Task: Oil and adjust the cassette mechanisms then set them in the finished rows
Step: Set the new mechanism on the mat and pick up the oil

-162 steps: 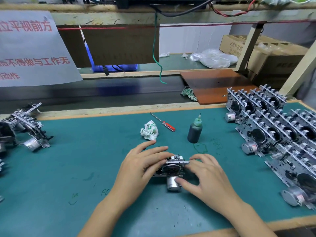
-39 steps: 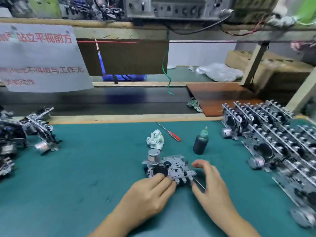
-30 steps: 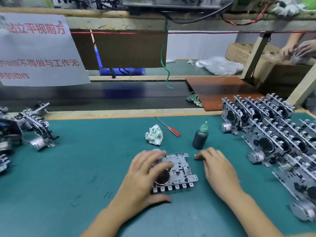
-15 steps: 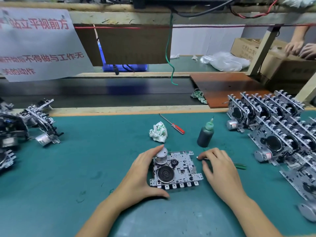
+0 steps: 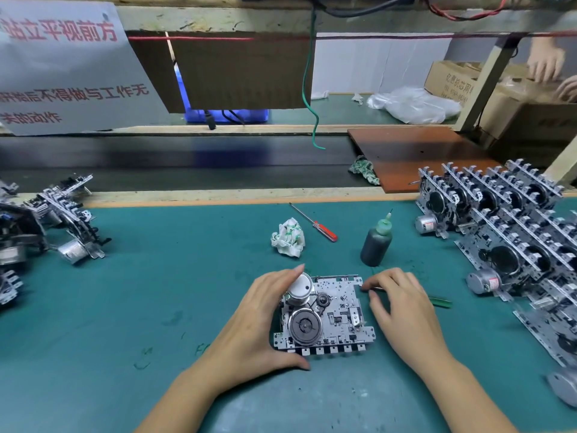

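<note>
On the green mat, left grip clasps the cassette mechanism; right grip pinches a green-handled tool.

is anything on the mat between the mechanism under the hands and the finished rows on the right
Only the green-handled tool under the right hand lies on the teal mat between the flat metal cassette mechanism and the standing rows of finished mechanisms. The dark oil bottle stands farther back, off that path.
</note>
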Demonstrator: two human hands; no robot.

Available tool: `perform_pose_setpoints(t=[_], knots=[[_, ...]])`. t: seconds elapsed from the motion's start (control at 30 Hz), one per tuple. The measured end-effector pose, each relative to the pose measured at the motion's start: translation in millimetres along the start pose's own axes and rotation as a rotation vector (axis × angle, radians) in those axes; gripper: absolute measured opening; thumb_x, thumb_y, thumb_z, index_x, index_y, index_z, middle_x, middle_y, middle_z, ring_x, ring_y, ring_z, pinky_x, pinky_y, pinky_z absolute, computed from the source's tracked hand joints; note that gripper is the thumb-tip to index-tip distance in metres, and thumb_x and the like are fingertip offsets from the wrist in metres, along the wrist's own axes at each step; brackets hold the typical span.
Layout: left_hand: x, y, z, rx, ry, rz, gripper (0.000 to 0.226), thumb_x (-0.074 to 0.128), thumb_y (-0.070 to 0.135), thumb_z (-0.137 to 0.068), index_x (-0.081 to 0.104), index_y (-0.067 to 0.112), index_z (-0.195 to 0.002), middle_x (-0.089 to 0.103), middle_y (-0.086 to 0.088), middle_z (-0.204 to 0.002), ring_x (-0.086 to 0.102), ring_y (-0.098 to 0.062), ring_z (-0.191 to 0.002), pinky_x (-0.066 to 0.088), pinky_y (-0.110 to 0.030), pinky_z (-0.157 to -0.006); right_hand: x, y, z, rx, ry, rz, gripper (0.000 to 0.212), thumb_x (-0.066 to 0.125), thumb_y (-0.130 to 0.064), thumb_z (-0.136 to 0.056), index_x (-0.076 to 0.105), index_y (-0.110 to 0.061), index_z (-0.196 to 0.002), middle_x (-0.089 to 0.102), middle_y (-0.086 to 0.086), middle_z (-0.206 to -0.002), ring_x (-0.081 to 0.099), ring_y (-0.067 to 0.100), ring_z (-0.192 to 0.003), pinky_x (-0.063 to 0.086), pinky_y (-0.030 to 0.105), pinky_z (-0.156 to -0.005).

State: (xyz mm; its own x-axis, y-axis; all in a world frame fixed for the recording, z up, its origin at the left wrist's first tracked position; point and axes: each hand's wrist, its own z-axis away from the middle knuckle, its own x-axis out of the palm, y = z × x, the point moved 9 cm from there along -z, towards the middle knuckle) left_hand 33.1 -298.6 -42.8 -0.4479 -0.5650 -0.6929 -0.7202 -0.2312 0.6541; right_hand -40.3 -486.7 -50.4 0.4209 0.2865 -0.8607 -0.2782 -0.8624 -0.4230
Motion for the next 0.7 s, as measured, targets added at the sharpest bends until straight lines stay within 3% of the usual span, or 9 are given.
perform_pose_setpoints(t=[0.2,0.4,0.6,0.7], knots=[[2.8,-14.1,1.3,-0.094,-0.031,0.07,0.118,0.087,0.054,-0.052,0.007,0.064,-0.137,0.021,0.048,-0.132,0.027,0.013,-0.128,0.022,0.001,-0.098,0.1,0.4,-1.1,0.005,0.005,0.006,0.01,0.064,-0.008,-0.084,0.065,-0.017,-0.087,0.055,-0.008,-0.088,0.046,0.014,-0.086,0.033,0.026,-0.077],[0.8,-5.8,-0.4,-0.045,0.021,-0.042,0.097,0.075,0.045,-0.056,0.018,0.059,-0.134,0.03,0.039,-0.134,0.035,0.007,-0.126,0.028,-0.016,-0.105,0.9,0.4,-1.1,0.002,-0.01,0.005,0.009,0.062,-0.01,-0.085,0.065,-0.018,-0.087,0.054,-0.009,-0.089,0.045,0.013,-0.087,0.031,0.024,-0.077],[7.2,-23.4,1.8,-0.159,-0.039,0.098,0.115,0.085,0.061,-0.045,0.013,0.065,-0.134,0.027,0.043,-0.135,0.032,0.01,-0.129,0.024,-0.002,-0.101,-7.0,-4.4,0.2,0.002,0.035,-0.092,0.009,0.057,-0.014,-0.091,0.063,-0.016,-0.096,0.055,-0.01,-0.092,0.048,0.013,-0.092,0.032,0.022,-0.078],[9.6,-25.2,3.2,-0.159,-0.058,0.146,0.117,0.087,0.06,-0.044,0.014,0.064,-0.136,0.026,0.043,-0.138,0.03,0.01,-0.132,0.024,-0.001,-0.101,-15.9,-18.2,1.5,-0.067,0.026,-0.262,0.025,0.049,-0.034,-0.092,0.06,-0.02,-0.108,0.053,-0.019,-0.099,0.046,0.0,-0.1,0.032,0.013,-0.085]])
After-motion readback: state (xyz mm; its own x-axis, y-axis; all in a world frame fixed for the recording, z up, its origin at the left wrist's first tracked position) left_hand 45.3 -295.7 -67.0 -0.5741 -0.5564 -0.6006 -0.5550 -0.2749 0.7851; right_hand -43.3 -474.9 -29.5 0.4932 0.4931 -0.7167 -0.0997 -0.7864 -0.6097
